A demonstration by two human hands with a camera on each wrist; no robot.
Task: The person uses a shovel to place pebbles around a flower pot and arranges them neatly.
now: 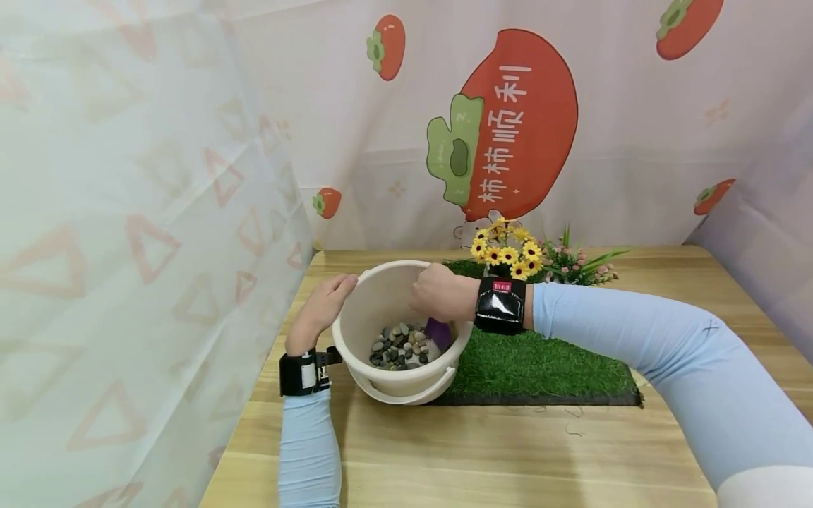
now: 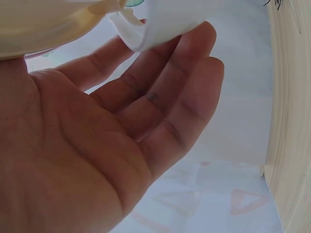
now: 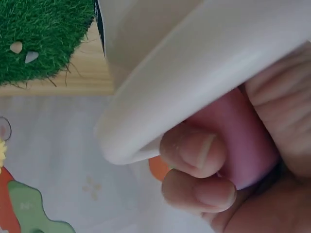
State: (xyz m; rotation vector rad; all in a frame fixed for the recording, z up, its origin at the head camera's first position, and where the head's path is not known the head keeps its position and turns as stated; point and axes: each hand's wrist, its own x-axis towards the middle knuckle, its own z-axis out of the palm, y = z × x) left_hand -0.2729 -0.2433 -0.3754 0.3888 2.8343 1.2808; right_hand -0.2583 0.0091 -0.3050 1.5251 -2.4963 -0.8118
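Note:
A cream bucket (image 1: 352, 353) stands at the left of the table with several grey, tan and dark pebbles (image 1: 396, 346) on its bottom. My left hand (image 1: 324, 307) holds its left rim; from the left wrist, the slightly bent fingers (image 2: 182, 114) lie along the outer wall. Reaching over the right rim, my right hand (image 1: 441, 293) grips a small shovel. Its pink handle (image 3: 243, 141) shows between curled fingers in the right wrist view, close under the rim. The purple shovel blade (image 1: 438, 334) points down at the pebbles, its lower edge beside them.
Artificial grass (image 1: 552, 363) covers the table right of the bucket. Yellow flowers (image 1: 508, 254) and a pink-flowered plant (image 1: 571, 264) stand at its back. Two small stones (image 3: 16, 47) lie on the grass. The bucket's handle (image 1: 406, 398) hangs at its front. Printed cloth walls enclose the table (image 1: 483, 458).

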